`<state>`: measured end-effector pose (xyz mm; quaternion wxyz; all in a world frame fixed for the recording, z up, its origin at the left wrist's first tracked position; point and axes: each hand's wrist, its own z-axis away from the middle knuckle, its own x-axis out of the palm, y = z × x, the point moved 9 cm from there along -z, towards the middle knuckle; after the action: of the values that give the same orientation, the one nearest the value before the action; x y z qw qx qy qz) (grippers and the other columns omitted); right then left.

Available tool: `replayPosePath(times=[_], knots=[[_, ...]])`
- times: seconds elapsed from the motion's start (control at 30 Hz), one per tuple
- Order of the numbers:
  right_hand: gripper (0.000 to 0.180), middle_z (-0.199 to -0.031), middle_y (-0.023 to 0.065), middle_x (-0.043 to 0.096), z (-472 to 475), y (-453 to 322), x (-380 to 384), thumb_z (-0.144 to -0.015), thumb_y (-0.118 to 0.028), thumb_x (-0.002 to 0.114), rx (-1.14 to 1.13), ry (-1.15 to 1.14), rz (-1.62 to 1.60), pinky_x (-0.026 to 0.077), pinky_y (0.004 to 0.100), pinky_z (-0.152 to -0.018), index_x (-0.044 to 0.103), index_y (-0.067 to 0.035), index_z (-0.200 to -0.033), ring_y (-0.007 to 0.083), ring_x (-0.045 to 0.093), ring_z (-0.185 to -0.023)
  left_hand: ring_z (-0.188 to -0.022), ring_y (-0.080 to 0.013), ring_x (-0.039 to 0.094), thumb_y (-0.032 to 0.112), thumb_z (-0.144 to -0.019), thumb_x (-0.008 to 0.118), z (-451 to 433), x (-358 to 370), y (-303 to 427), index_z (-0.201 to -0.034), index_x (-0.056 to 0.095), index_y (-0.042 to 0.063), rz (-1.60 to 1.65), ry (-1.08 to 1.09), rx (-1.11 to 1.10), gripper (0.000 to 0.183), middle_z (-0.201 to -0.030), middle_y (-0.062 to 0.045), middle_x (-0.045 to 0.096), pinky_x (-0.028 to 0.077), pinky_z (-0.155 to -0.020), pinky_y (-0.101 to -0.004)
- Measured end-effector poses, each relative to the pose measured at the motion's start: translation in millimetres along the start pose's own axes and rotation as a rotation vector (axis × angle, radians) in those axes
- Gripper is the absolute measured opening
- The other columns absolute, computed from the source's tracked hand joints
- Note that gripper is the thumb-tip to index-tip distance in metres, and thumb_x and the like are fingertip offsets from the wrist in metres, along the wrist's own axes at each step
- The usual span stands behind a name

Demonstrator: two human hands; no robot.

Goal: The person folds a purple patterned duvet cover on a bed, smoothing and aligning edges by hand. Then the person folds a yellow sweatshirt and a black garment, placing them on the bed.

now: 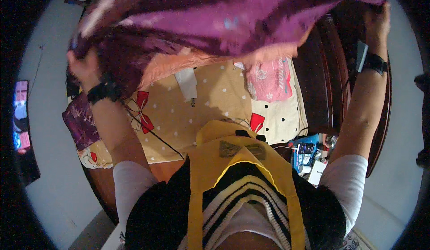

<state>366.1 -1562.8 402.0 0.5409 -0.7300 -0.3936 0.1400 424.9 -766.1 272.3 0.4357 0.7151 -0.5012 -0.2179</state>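
A large purple printed blanket [215,25] is lifted and spread across the top of the head view, partly blurred by motion. My left hand [85,65], also blurred, grips its left edge. At the upper right, my right hand [378,23] pinches the opposite corner. Both arms reach forward, wide apart, with a black band on each wrist. Below the purple fabric shows a peach-coloured cloth [171,63]; whether it is the blanket's underside, I cannot tell. Beneath my arms lies a beige bedsheet [215,98] with small hearts and red bows.
A pink printed cloth item [268,82] lies right of centre, and a purple patterned one [82,122] beside my left forearm. Dark carved wood [322,72] borders the bed on the right. A phone [305,148] rests among small items there. A lit screen [22,115] is far left.
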Motion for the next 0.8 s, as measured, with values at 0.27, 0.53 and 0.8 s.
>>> replayPosePath(times=[0.27, 0.53, 0.8], knots=[[0.029, -0.101, 0.0056, 0.057, 65.9, 126.7, -10.9, -0.095, -0.035, 0.047, 0.210, -0.294, -0.195, 0.039, 0.0375, -0.095, 0.055, -0.008, -0.090, 0.0203, 0.051, -0.098, -0.099, -0.0250, 0.058, 0.006, -0.071, 0.062, 49.0, -45.7, -29.4, -0.115, 0.052, -0.004, -0.372, 0.013, 0.307, 0.047, -0.111, -0.014, 0.060, 0.046, -0.090, -0.0360], [0.056, -0.107, 0.0092, 0.063, 270.0, 422.6, -85.8, -0.089, -0.048, 0.057, 0.890, -0.725, 0.781, 0.049, 0.0313, -0.075, 0.057, -0.001, -0.120, 0.0196, 0.059, -0.090, -0.102, -0.0224, 0.054, 0.005, -0.075, 0.070, 227.1, 36.2, -228.3, -0.114, 0.054, 0.001, -0.314, -0.490, -0.874, 0.042, -0.104, -0.009, 0.061, 0.047, -0.087, -0.0360], [0.042, -0.077, 0.0253, 0.057, 331.0, 297.2, 111.3, -0.086, -0.035, 0.062, -0.118, -1.007, 0.596, 0.045, 0.0453, -0.067, 0.055, 0.005, -0.076, 0.0403, 0.058, -0.073, -0.123, -0.0314, 0.041, 0.019, -0.074, 0.074, 368.1, 304.7, -171.6, -0.143, 0.021, 0.005, -0.470, -0.990, -0.184, 0.088, -0.135, -0.020, 0.040, 0.037, -0.101, -0.0385]])
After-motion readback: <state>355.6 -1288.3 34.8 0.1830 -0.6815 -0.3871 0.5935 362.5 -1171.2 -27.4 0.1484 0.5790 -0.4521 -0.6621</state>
